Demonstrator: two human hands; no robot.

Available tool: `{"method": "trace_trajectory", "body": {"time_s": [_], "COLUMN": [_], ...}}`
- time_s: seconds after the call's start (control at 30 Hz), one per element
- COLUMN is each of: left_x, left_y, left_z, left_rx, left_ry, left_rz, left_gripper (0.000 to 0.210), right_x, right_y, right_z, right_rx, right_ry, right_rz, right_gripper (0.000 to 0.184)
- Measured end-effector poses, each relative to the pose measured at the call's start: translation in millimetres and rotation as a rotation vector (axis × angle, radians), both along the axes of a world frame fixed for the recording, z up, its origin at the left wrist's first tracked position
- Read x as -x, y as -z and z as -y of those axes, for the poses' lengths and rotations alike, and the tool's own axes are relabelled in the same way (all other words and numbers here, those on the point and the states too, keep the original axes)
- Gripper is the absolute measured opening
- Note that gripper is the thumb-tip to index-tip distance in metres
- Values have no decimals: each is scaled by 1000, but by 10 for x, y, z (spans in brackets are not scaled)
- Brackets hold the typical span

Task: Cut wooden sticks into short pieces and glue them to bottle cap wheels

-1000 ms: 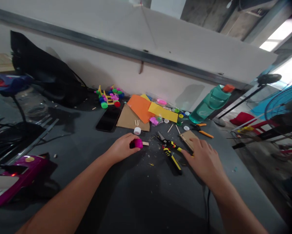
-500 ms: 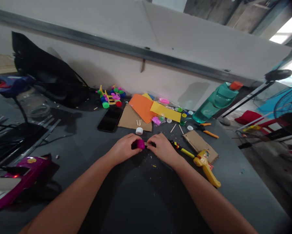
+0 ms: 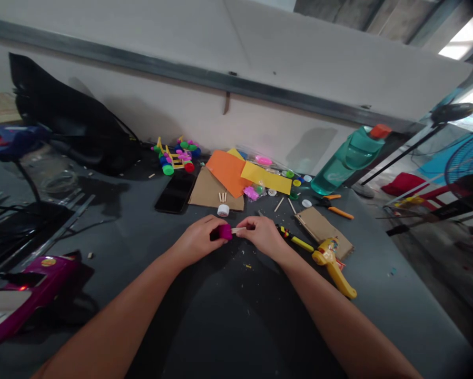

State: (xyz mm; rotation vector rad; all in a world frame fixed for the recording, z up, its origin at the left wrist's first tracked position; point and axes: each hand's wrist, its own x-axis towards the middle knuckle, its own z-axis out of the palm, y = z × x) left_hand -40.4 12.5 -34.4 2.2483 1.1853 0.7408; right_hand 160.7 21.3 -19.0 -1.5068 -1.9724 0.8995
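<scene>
Between thumb and fingers, my left hand [image 3: 199,239] grips a small magenta piece, perhaps a bottle cap [image 3: 225,232]. A short pale wooden stick [image 3: 237,230] extends from its right side. The fingertips of my right hand [image 3: 262,234] pinch the stick's other end. Just beyond the hands stands a white cap [image 3: 223,210], with several short stick pieces [image 3: 223,197] behind it on a brown cardboard sheet [image 3: 199,192]. Right of my right hand lies a yellow glue gun [image 3: 331,258], partly over another piece of cardboard [image 3: 319,226].
A phone [image 3: 176,193], colourful toy pieces [image 3: 177,158], orange paper [image 3: 226,171] and yellow paper [image 3: 266,178] lie at the back. A teal bottle [image 3: 345,163] and orange-handled pliers [image 3: 339,210] are at right. A magenta device [image 3: 42,284] sits at left; a fan [image 3: 469,173] stands beyond the table.
More of the pale stick shows between my hands, and the magenta piece has turned slightly. The view has shifted a little.
</scene>
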Motion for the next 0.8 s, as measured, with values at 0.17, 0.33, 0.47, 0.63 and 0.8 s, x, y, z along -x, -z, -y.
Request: {"method": "trace_trajectory", "body": {"time_s": [0.17, 0.33, 0.47, 0.63, 0.8], "left_x": [-2, 1, 4, 2, 0], "left_y": [14, 21, 26, 13, 5], "left_z": [5, -3, -21, -31, -27], "left_rx": [4, 10, 18, 31, 45], "left_ry": [6, 14, 13, 14, 16], "left_rz": [28, 45, 45, 46, 48], "left_gripper": [26, 26, 27, 28, 28], "right_x": [37, 44, 44, 53, 53], "right_y": [-26, -8, 6, 36, 36], "right_z": [22, 23, 21, 13, 19], "right_rx": [1, -12, -47, -86, -80], "right_ry": [37, 30, 17, 3, 4], "right_rz": [6, -6, 27, 44, 29], "right_gripper": [10, 8, 8, 9, 8]}}
